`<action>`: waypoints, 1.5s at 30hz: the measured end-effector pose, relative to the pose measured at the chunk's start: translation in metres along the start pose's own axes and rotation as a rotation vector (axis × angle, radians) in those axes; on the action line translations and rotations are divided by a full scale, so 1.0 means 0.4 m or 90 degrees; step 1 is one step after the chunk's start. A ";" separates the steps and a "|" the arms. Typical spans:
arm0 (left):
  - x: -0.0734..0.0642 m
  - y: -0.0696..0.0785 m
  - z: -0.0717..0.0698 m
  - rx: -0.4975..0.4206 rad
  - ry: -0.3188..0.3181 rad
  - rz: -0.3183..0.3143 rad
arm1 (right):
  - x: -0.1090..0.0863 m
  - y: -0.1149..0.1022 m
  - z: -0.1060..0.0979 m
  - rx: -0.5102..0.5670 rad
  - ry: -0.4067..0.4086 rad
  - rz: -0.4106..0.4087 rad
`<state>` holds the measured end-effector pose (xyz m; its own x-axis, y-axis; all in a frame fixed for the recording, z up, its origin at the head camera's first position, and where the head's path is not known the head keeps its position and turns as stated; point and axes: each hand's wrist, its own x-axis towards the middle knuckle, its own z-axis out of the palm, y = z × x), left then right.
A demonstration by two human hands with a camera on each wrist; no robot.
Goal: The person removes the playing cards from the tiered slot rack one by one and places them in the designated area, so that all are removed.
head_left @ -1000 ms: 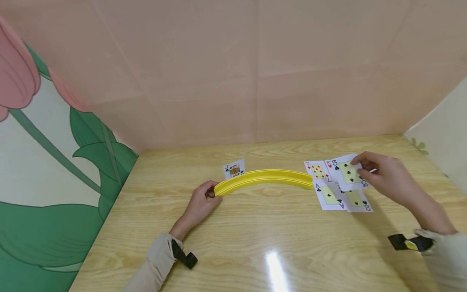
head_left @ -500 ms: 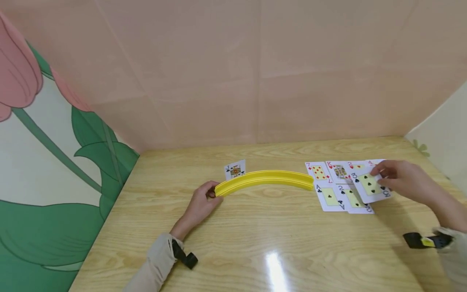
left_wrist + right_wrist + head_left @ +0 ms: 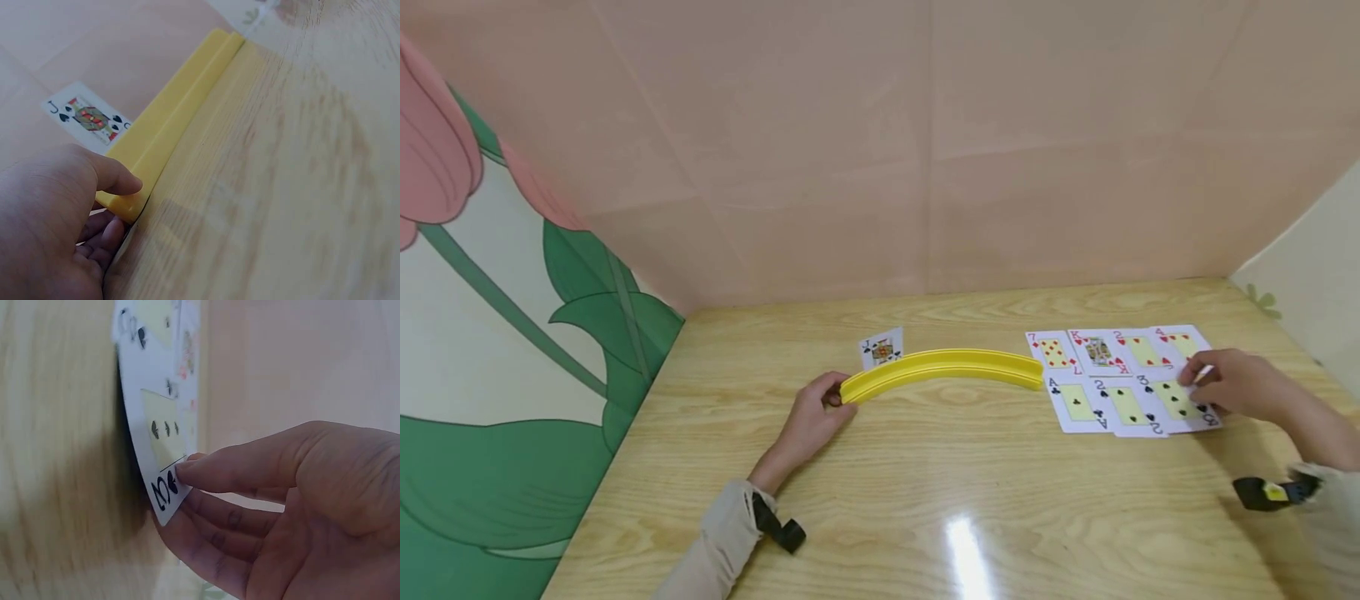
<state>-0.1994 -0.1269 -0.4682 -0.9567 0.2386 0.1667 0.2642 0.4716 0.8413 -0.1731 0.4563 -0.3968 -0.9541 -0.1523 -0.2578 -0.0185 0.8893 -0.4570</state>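
Observation:
In the head view, a curved yellow card holder (image 3: 947, 363) lies on the table, a jack of spades (image 3: 881, 348) standing up from its left part. My left hand (image 3: 808, 429) grips the holder's left end, thumb in front, also visible in the left wrist view. At the right, my right hand (image 3: 1240, 385) pinches the corner of a three of spades (image 3: 162, 425), thumb on its face and fingers under it. That card's near corner is raised off the table in the right wrist view. Its left edge overlaps the two of spades (image 3: 1126, 407).
Left of the two lies an ace of clubs (image 3: 1077, 402). Behind runs a row with the seven of diamonds (image 3: 1054, 353), king of hearts (image 3: 1097, 353), two of hearts (image 3: 1142, 350) and four of hearts (image 3: 1183, 342). A pink wall (image 3: 925, 150) closes the table's back.
My right hand has carried the three of spades right and down beside the two of spades, uncovering the back-row hearts. My left hand and the card holder stay put.

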 end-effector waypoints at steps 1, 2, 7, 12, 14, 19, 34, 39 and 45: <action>0.000 0.001 0.000 0.000 -0.001 -0.001 | 0.000 0.006 0.001 0.004 -0.001 -0.001; 0.000 0.002 0.000 -0.001 -0.001 -0.001 | 0.000 0.011 0.003 0.008 0.000 0.000; 0.001 0.006 0.000 -0.001 -0.002 0.014 | 0.003 0.036 0.004 0.021 0.002 0.005; 0.000 0.007 -0.001 0.000 -0.004 0.019 | 0.002 0.051 0.007 0.051 0.009 0.007; -0.002 0.007 -0.001 0.002 -0.003 0.016 | 0.000 0.055 0.009 0.072 0.010 0.006; -0.003 0.009 -0.002 0.007 -0.002 0.009 | -0.005 0.063 0.014 0.123 -0.001 0.010; -0.004 0.012 -0.001 0.008 -0.001 0.012 | 0.007 0.062 0.012 0.048 0.003 -0.011; -0.003 0.012 -0.001 0.011 0.002 0.008 | 0.008 0.045 0.014 -0.007 0.023 -0.039; -0.004 0.013 -0.001 0.008 0.002 0.001 | 0.004 0.008 0.019 -0.083 0.061 -0.061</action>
<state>-0.1965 -0.1250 -0.4638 -0.9565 0.2371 0.1701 0.2678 0.4811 0.8348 -0.1723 0.4556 -0.4053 -0.9701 -0.2031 -0.1326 -0.1438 0.9220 -0.3595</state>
